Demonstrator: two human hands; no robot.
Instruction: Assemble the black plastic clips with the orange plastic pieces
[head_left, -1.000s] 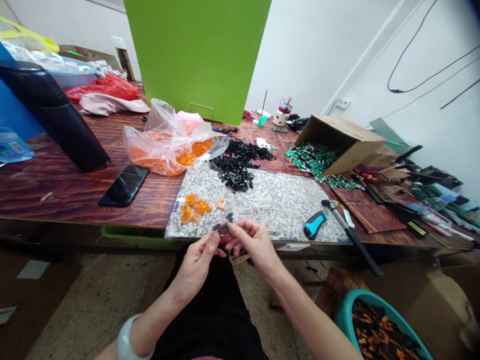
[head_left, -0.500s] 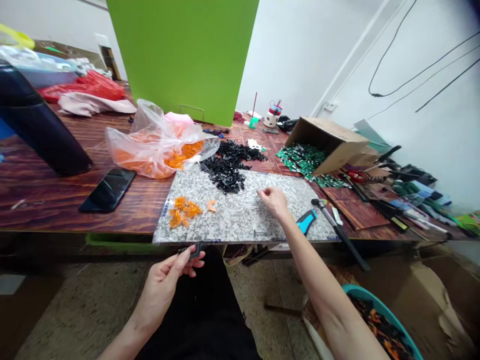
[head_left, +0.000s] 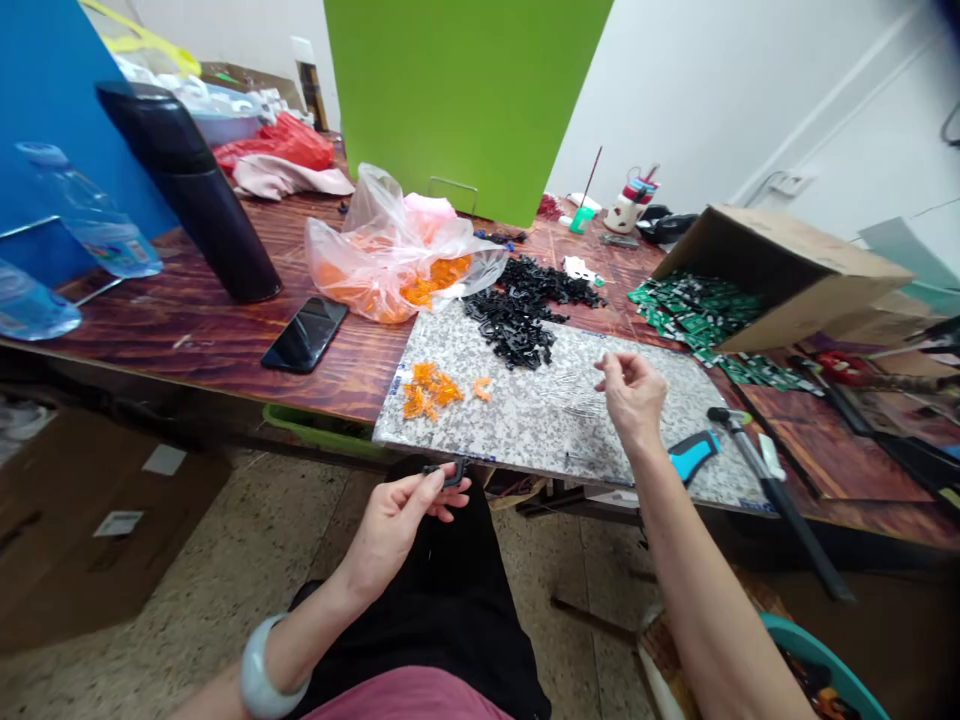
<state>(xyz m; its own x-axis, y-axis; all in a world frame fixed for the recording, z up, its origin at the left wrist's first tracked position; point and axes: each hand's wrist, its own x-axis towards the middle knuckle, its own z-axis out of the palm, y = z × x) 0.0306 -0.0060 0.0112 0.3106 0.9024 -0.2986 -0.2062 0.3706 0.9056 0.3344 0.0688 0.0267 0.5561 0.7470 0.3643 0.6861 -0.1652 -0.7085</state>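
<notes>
My left hand [head_left: 416, 505] is closed at the near edge of the speckled board [head_left: 517, 430], pinching a small black plastic clip-like part [head_left: 454, 474] between thumb and fingers. Over the board, my right hand [head_left: 634, 395] has thumb and fingertips pressed together; whatever is between them is too small to make out. Just left of it lie thin metal pins [head_left: 574, 392], scattered loosely. A heap of black plastic parts [head_left: 521, 320] sits at the board's far edge. Several orange plastic pieces [head_left: 431, 390] lie at the board's left, with a paler orange piece [head_left: 482, 388] beside them.
A blue-and-black handled tool [head_left: 694, 455] and a black-handled hammer-like tool [head_left: 780, 505] lie at right. Behind are a carton [head_left: 795, 260] spilling green circuit boards [head_left: 697, 310] and a plastic bag [head_left: 367, 260] of orange parts. A phone [head_left: 305, 334] and dark flask [head_left: 195, 200] stand left.
The camera view has turned left, so the scene sits further right. My right hand has drawn slightly right, away from the pins. My left hand still holds the black part.
</notes>
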